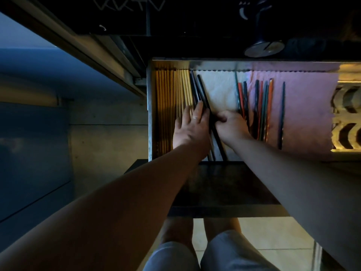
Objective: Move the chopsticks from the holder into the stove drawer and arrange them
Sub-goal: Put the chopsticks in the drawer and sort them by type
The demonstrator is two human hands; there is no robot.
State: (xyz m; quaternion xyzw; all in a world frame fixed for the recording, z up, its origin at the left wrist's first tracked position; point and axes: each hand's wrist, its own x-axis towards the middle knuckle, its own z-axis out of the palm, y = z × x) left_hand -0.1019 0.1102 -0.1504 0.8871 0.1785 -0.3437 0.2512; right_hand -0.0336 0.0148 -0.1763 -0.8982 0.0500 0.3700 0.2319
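The stove drawer [150, 118] stands pulled out below me, lined with white and pink cloth. Several yellow wooden chopsticks [168, 98] lie side by side along its left wall. Beside them lie black chopsticks [202, 92], slanted. My left hand [190, 126] lies flat with fingers spread over the yellow and black sticks. My right hand [230, 124] pinches the black chopsticks from the right, its fingertips hidden. Several red, dark and orange chopsticks [259, 106] lie further right, and one dark chopstick [281, 116] lies alone. The holder cannot be made out.
A round metal knob [263, 48] sits on the dark stove front above the drawer. A patterned yellow mat [346, 118] fills the drawer's right end. The drawer's dark front panel [224, 184] juts toward my legs. A grey cabinet is on the left.
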